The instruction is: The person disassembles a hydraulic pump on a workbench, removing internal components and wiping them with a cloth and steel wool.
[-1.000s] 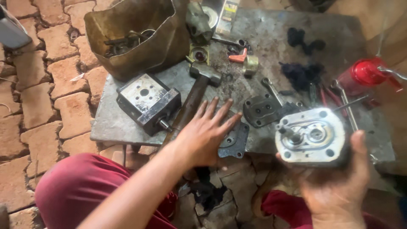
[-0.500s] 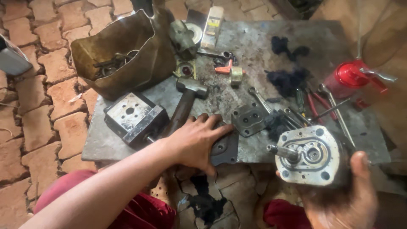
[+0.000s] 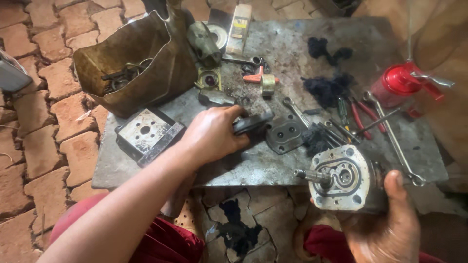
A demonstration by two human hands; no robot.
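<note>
Around the flat gasket plate [image 3: 285, 132] on the metal slab [image 3: 287, 48] there is little room: the left hand [image 3: 214, 136], gripping a dark part [image 3: 251, 122], blocks its left side, while wrenches [image 3: 336, 132] and dark rags [image 3: 327, 87] crowd its right. Behind it lie a hammer head [image 3: 214, 97] and an orange fitting [image 3: 259, 78]. In front, a bare strip of slab lies open, ending at the pump housing [image 3: 341, 178] held in the right hand [image 3: 385, 229].

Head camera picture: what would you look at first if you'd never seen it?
Likely the round metal pump body with a shaft sticking out, held up by the right hand at the slab's near edge. Next, the left hand gripping a dark flat plate mid-slab. The bright red oil can stands far right.
</note>
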